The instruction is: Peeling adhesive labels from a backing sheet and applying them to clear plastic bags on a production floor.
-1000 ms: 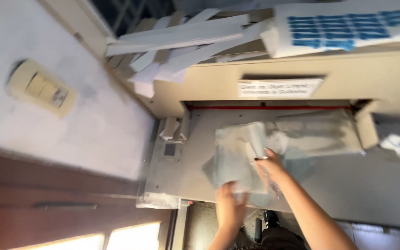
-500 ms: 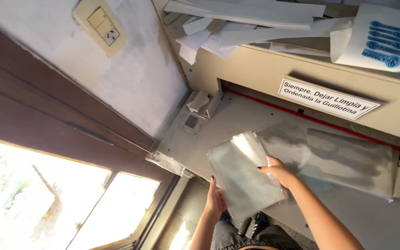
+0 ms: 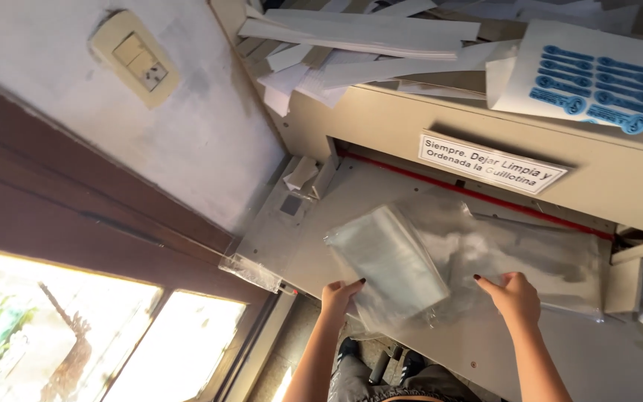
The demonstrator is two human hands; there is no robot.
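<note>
Glossy clear plastic sleeve [image 3: 392, 264] (crinkled) on matt painted-metal bed [image 3: 530, 350].

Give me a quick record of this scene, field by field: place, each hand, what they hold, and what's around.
Place: beige paper-cutter table
Left hand: grips the near edge of a clear plastic-wrapped stack
Right hand: rests on the loose clear plastic sheet
On top of machine: white paper strips, blue-printed label sheet
Wall: beige light switch

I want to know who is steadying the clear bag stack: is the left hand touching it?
Touching. The head view shows the left hand with fingers curled onto the near edge of the clear bag stack.
</note>
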